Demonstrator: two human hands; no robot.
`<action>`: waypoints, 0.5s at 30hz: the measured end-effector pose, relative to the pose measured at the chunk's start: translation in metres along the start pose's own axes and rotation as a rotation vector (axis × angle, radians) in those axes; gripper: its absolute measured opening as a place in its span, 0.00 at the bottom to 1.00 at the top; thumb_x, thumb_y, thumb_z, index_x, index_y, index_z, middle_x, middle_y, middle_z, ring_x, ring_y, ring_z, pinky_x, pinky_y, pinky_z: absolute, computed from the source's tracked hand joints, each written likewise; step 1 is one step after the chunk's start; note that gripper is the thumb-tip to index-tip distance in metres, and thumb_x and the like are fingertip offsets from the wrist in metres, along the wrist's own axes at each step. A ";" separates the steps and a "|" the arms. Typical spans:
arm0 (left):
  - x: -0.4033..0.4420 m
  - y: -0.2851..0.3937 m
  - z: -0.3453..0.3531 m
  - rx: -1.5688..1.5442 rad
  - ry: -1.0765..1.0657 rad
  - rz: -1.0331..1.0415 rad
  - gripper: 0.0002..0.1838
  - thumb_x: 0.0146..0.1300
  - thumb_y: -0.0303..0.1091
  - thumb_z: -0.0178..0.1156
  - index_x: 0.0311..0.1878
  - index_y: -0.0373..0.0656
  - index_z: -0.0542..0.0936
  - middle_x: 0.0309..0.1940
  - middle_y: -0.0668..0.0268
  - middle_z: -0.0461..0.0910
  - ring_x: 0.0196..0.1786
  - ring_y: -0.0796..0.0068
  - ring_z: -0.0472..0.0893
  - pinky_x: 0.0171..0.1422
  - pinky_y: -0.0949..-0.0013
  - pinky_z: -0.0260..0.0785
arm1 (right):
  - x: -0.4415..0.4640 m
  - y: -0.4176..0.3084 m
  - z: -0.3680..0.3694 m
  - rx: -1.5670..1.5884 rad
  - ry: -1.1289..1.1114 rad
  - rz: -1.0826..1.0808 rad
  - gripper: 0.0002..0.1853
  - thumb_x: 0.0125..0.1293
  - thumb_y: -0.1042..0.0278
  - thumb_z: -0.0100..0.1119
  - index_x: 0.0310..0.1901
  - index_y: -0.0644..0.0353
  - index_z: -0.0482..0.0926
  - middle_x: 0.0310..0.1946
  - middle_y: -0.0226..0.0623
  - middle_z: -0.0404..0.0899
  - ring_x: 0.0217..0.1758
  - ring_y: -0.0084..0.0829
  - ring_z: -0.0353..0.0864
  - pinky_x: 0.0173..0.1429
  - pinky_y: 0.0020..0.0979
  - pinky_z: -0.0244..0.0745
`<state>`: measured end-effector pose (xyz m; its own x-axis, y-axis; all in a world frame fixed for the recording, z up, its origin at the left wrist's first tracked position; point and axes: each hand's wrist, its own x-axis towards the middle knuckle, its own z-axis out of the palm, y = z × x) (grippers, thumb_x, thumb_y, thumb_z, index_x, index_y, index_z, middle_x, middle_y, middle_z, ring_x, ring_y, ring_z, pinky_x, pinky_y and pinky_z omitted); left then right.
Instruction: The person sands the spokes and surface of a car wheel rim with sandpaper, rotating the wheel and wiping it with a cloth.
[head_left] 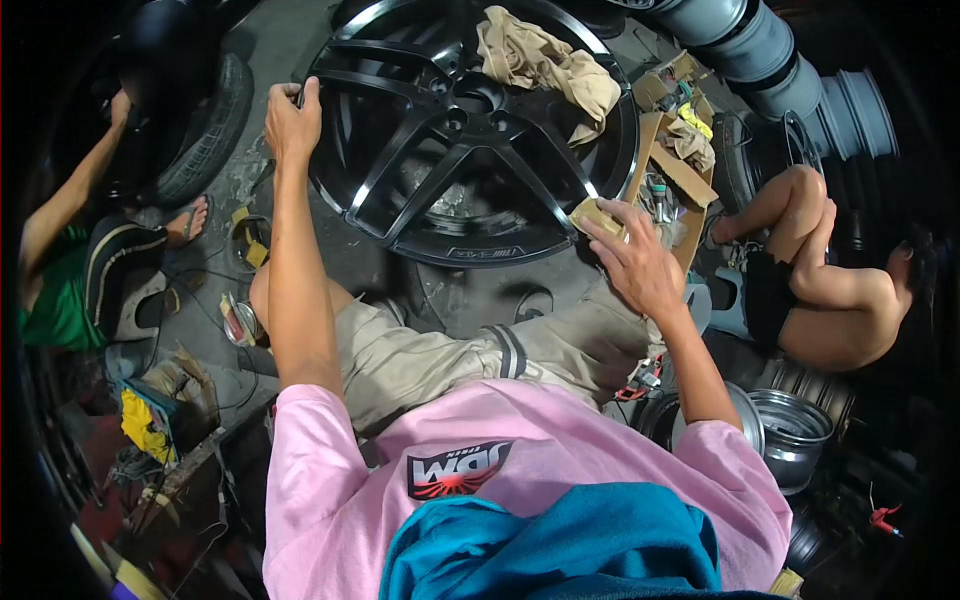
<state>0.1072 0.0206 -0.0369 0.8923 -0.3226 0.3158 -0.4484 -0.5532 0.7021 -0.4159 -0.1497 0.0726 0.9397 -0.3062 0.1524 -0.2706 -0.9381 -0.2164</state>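
A black alloy wheel rim [475, 160] with split spokes lies tilted before my knees, its spoked face towards me. My left hand [293, 122] is closed around the rim's left edge, the thumb on top. Near the lower right edge, at a spoke's outer end, my right hand [635, 255] presses a tan piece of sandpaper [600, 217] against the wheel. The fingers partly cover it. A crumpled beige cloth [550, 70] is draped over the upper right spokes.
A cardboard box [690, 180] with tools stands right of the wheel. Grey rims [760, 60] are stacked behind it. One person [830, 260] crouches at right; another person's arm [75, 200] reaches towards a tyre [215, 130] at left. Metal rims [790, 430] sit lower right.
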 end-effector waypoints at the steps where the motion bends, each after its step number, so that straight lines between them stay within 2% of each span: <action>1: 0.001 0.000 0.004 0.000 -0.007 0.000 0.33 0.73 0.62 0.65 0.57 0.36 0.83 0.56 0.43 0.88 0.60 0.37 0.86 0.65 0.45 0.75 | -0.003 0.001 0.004 0.000 -0.074 0.085 0.18 0.76 0.57 0.68 0.64 0.49 0.89 0.77 0.41 0.72 0.82 0.52 0.67 0.84 0.53 0.66; 2: 0.001 0.001 0.006 0.012 -0.049 -0.005 0.35 0.72 0.63 0.66 0.61 0.36 0.82 0.59 0.43 0.87 0.63 0.39 0.85 0.68 0.46 0.74 | -0.002 0.002 0.007 0.003 -0.078 0.094 0.18 0.76 0.57 0.68 0.64 0.49 0.89 0.77 0.41 0.72 0.82 0.52 0.67 0.84 0.53 0.66; 4: 0.007 -0.013 0.014 -0.060 -0.135 -0.089 0.43 0.70 0.66 0.68 0.71 0.36 0.78 0.64 0.40 0.84 0.68 0.43 0.84 0.74 0.49 0.73 | 0.023 -0.002 0.013 -0.062 0.024 -0.041 0.24 0.72 0.45 0.71 0.62 0.50 0.90 0.80 0.41 0.69 0.86 0.53 0.62 0.87 0.58 0.59; 5: 0.010 -0.024 0.018 -0.049 -0.161 -0.137 0.44 0.69 0.67 0.69 0.70 0.33 0.79 0.65 0.41 0.84 0.69 0.45 0.84 0.74 0.51 0.73 | 0.030 0.003 0.028 -0.052 0.007 -0.056 0.31 0.65 0.34 0.72 0.59 0.51 0.91 0.83 0.40 0.66 0.88 0.53 0.57 0.89 0.62 0.53; 6: 0.011 -0.020 0.014 -0.037 -0.183 -0.183 0.46 0.68 0.69 0.70 0.68 0.31 0.80 0.66 0.41 0.84 0.70 0.46 0.83 0.74 0.54 0.73 | 0.029 0.004 0.027 -0.048 0.013 -0.055 0.31 0.65 0.34 0.72 0.59 0.51 0.91 0.83 0.40 0.66 0.88 0.53 0.57 0.89 0.62 0.53; 9: 0.005 -0.009 0.003 -0.011 -0.243 -0.194 0.44 0.70 0.70 0.68 0.66 0.31 0.83 0.63 0.42 0.86 0.68 0.49 0.85 0.73 0.55 0.73 | 0.020 0.025 0.007 -0.094 0.001 -0.131 0.34 0.56 0.35 0.79 0.58 0.51 0.90 0.86 0.38 0.62 0.89 0.53 0.55 0.90 0.61 0.53; 10: 0.006 -0.008 0.000 -0.011 -0.246 -0.202 0.44 0.70 0.70 0.68 0.66 0.31 0.83 0.63 0.42 0.86 0.68 0.49 0.85 0.73 0.55 0.73 | 0.018 0.028 0.001 -0.093 -0.007 -0.133 0.34 0.56 0.35 0.79 0.58 0.51 0.90 0.86 0.38 0.62 0.89 0.53 0.55 0.90 0.61 0.53; 12: 0.008 -0.004 -0.005 -0.099 -0.382 -0.171 0.43 0.72 0.66 0.66 0.66 0.29 0.83 0.63 0.35 0.85 0.71 0.43 0.83 0.76 0.54 0.71 | 0.011 0.028 -0.008 -0.081 -0.048 -0.130 0.36 0.51 0.39 0.82 0.60 0.49 0.89 0.87 0.38 0.60 0.90 0.52 0.54 0.91 0.60 0.53; 13: 0.014 -0.015 0.002 -0.094 -0.392 -0.175 0.40 0.73 0.64 0.66 0.65 0.30 0.85 0.61 0.38 0.87 0.69 0.45 0.85 0.73 0.54 0.73 | 0.020 0.025 -0.006 -0.124 -0.083 -0.134 0.38 0.48 0.44 0.84 0.62 0.48 0.88 0.88 0.38 0.58 0.90 0.52 0.52 0.91 0.58 0.55; 15: 0.008 -0.019 0.012 -0.114 -0.331 -0.155 0.40 0.73 0.64 0.66 0.66 0.30 0.84 0.61 0.38 0.87 0.69 0.46 0.85 0.73 0.54 0.73 | 0.040 0.014 0.011 -0.198 -0.148 -0.125 0.38 0.47 0.46 0.85 0.62 0.48 0.88 0.88 0.38 0.57 0.91 0.52 0.52 0.91 0.57 0.55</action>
<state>0.1222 0.0194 -0.0547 0.8759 -0.4824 -0.0102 -0.2839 -0.5323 0.7976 -0.3804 -0.1734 0.0653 0.9847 -0.1728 0.0208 -0.1726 -0.9849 -0.0103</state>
